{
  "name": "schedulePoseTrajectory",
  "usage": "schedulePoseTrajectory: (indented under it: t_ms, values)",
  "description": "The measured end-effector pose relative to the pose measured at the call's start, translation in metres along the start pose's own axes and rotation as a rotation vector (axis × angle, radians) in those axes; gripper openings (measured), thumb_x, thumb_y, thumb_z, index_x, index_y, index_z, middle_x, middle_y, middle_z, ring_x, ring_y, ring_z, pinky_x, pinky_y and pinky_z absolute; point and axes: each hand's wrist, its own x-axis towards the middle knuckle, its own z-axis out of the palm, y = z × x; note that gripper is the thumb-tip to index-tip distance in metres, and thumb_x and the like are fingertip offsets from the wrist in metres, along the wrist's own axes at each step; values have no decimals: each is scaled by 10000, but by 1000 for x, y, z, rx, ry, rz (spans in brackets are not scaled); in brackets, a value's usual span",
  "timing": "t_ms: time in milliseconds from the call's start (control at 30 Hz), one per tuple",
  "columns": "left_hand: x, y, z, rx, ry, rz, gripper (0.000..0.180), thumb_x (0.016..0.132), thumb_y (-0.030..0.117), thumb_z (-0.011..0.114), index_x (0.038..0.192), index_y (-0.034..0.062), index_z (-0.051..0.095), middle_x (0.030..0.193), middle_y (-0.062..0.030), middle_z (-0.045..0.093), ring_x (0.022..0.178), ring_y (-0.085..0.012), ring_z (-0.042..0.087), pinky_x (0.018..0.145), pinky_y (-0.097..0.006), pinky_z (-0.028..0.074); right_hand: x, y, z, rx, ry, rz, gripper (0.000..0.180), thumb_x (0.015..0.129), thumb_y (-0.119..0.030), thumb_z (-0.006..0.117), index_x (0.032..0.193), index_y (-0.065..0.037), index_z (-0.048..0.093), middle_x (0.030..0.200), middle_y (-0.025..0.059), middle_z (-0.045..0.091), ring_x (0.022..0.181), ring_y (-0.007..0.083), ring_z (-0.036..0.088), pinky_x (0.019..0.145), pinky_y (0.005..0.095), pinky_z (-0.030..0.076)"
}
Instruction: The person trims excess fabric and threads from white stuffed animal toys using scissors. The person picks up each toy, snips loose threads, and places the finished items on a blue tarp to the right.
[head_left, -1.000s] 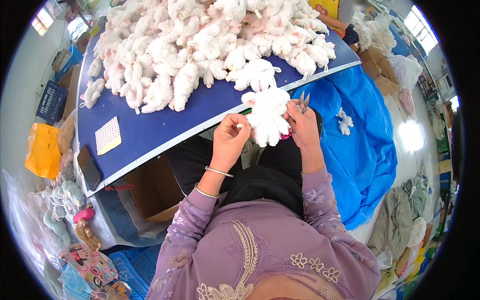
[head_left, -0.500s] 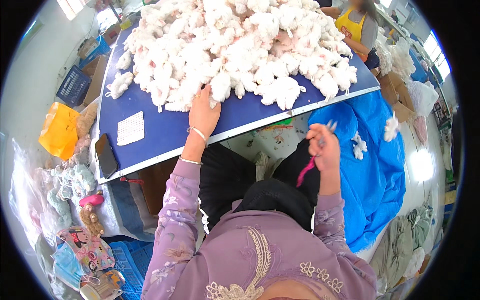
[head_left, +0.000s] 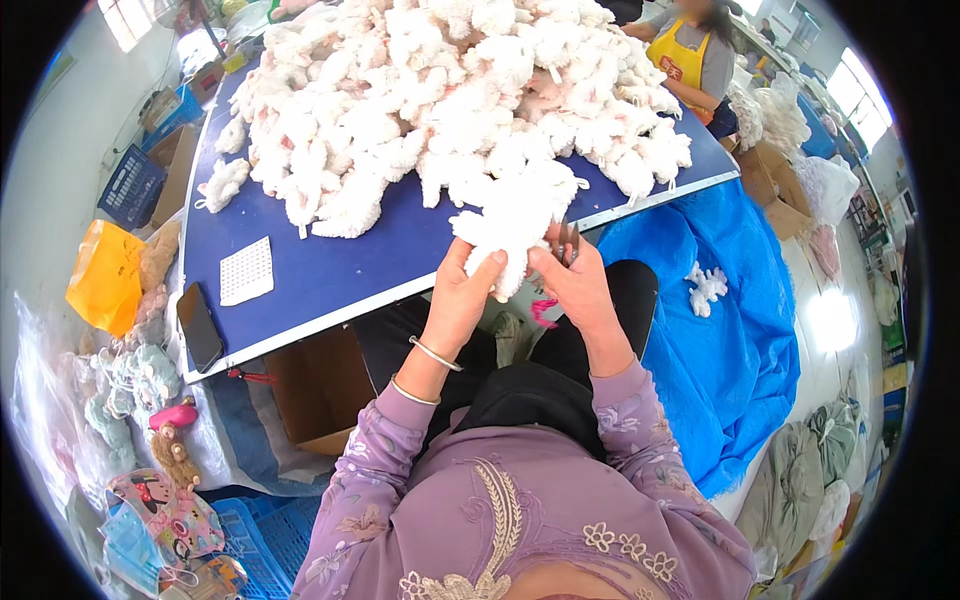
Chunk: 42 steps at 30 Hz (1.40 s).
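A white plush toy [head_left: 505, 250] is held between both hands at the table's front edge. My left hand [head_left: 455, 300] is closed on its left side, the thumb lying on the fur. From the right, my right hand [head_left: 578, 290] pinches the same toy. That hand also keeps a pair of small metal snips [head_left: 569, 243], its blades pointing up past the fingers, with a bright pink cord [head_left: 543, 312] hanging below. Just beyond, a large heap of white plush toys [head_left: 400, 110] covers much of the blue table [head_left: 330, 275].
A phone [head_left: 200, 325] and a white dotted card [head_left: 246, 271] lie at the table's left. On my right a blue tarp [head_left: 720, 390] bears white plush [head_left: 707, 288]. An open cardboard box [head_left: 320, 385] sits under the table. A person in a yellow apron [head_left: 680, 62] works at the far right.
My left hand has drawn a plush toy from the heap toward me. My right hand has moved left and up to grip it too. The blurred white toy over the tarp's right side is gone from there.
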Motion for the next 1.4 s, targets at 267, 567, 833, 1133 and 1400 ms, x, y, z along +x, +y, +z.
schedulePoseTrajectory:
  t_ms: [267,567,833,1133,1400]
  values:
    - [-4,7,7,-287,-18,-50,188,959,140,535,1115,35,540,849,-10,608,629,-55,520,531,-196,406,-8,2,-26,487,47,-99,96,926,-94,530,935,-4,563,675,20,521,459,31,322,413,212,289]
    - [-11,-11,6,-550,-383,-456,380,1007,267,366,1278,22,469,972,-133,619,651,-171,577,546,-269,489,2,-16,-37,-1,-31,-79,247,849,-12,587,1092,25,599,798,-28,583,665,11,469,541,184,357]
    - [-10,-3,8,345,-346,-233,383,953,294,535,1177,-14,577,976,-106,665,832,-173,650,723,-302,548,4,-33,-32,-366,34,-18,300,836,-186,679,969,81,646,801,44,662,700,61,560,612,248,464]
    - [-14,-1,16,170,-452,-321,274,927,219,597,1049,-23,636,828,-44,673,705,-104,621,664,-243,504,7,-23,-38,-126,143,93,281,888,-236,634,906,43,659,769,30,643,658,78,567,582,252,452]
    - [8,-9,24,272,-110,-113,254,960,234,547,1020,-4,612,865,-9,618,756,-59,550,687,-222,456,1,-27,-33,-225,37,73,319,891,-292,641,876,25,662,752,-6,618,666,50,530,583,233,431]
